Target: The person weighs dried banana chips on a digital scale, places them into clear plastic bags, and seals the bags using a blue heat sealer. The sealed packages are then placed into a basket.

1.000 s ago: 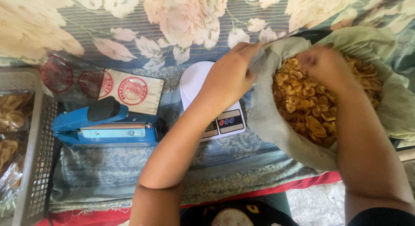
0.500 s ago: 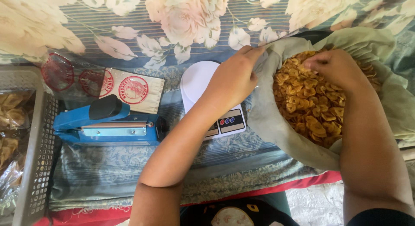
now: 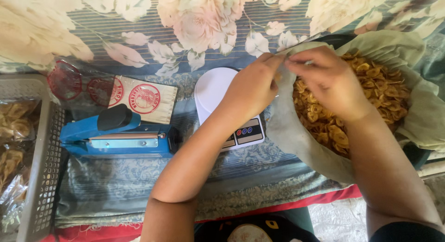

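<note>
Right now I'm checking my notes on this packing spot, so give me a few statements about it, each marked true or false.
1. Both hands meet at the rim of the big bag of chips. True: the left hand and right hand are together at its near edge.
2. The white scale carries a full bowl. False: its visible platform is bare.
3. A blue heat sealer lies left of the scale. True.
4. The grey basket is on the right. False: it is at the far left.

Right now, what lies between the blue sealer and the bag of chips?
In the head view, a white scale lies between the blue sealer and bag of chips.
</note>
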